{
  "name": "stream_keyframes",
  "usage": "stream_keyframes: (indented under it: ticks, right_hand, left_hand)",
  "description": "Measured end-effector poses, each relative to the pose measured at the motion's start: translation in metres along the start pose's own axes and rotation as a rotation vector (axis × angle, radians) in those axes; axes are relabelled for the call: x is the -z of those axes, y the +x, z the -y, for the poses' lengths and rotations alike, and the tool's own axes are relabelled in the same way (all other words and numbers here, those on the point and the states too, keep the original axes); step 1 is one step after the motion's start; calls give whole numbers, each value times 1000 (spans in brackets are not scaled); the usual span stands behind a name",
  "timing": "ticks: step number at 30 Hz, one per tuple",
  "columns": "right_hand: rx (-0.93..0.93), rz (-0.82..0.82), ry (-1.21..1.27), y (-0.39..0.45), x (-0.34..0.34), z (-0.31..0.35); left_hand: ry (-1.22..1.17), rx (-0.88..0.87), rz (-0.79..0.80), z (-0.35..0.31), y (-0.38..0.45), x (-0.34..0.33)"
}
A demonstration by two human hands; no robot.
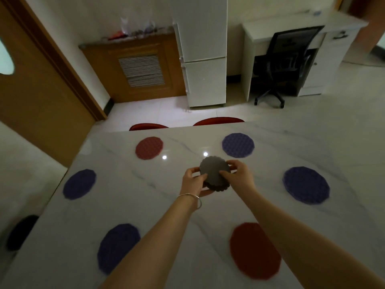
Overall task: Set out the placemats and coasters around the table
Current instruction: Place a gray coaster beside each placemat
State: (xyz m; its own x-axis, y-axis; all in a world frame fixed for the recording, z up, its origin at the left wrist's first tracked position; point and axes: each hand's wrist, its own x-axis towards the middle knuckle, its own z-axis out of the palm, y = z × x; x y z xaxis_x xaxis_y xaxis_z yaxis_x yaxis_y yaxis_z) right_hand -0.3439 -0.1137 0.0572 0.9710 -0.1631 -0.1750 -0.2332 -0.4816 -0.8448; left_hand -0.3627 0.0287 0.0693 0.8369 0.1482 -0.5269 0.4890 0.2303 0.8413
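The white marbled tabletop (187, 215) takes up most of the lower room, with two red chair backs (217, 121) showing beyond its far edge. Behind stand a white fridge (205, 59), a wooden cabinet (141, 67), and a white desk (291, 30) with a black office chair (289, 63) tucked under it.

Six round placemats lie spread about the tabletop, well apart from one another: a red placemat (255, 250) near right, a purple placemat (117, 247) near left, a purple one at the right side (306, 187), a purple one at the left side (79, 183), a purple one far right (238, 144) and a red one far left (149, 147).

Both bare forearms reach out from the near edge and meet over the middle of the tabletop. There a small stack of dark grey scalloped coasters (215, 174) is held up, tilted toward the person. The left hand (194, 180), a thin bangle (190, 198) on its wrist, cups the stack from below and the left, thumb laid on the top face. The right hand (238, 172) pinches the right rim of the top coaster, fingers curled behind it and thumb on its face. Each grip is closed on the coasters.
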Motion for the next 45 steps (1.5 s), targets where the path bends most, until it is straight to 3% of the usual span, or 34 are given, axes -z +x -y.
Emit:
stream_keyframes:
  ticks: [13, 19, 24, 31, 36, 40, 45]
  right_hand:
    - [122, -150, -114, -150, -125, 84]
    - [31, -127, -58, -214, -189, 97]
    - [116, -130, -128, -243, -207, 91]
    - [489, 131, -300, -268, -203, 86]
    - [683, 89, -391, -276, -201, 89]
    - [735, 44, -444, -276, -199, 92]
    - [695, 105, -413, -274, -202, 92]
  left_hand:
    - [-121, 7, 146, -1, -70, 198]
    - [-127, 82, 190, 19, -83, 280]
    - [-75, 138, 191, 33, -88, 302]
    - [-97, 180, 158, 40, -97, 325]
    - [-88, 184, 179, 34, -106, 326]
    - [-93, 199, 191, 31, -109, 332]
    - [-147, 204, 217, 36, -116, 338]
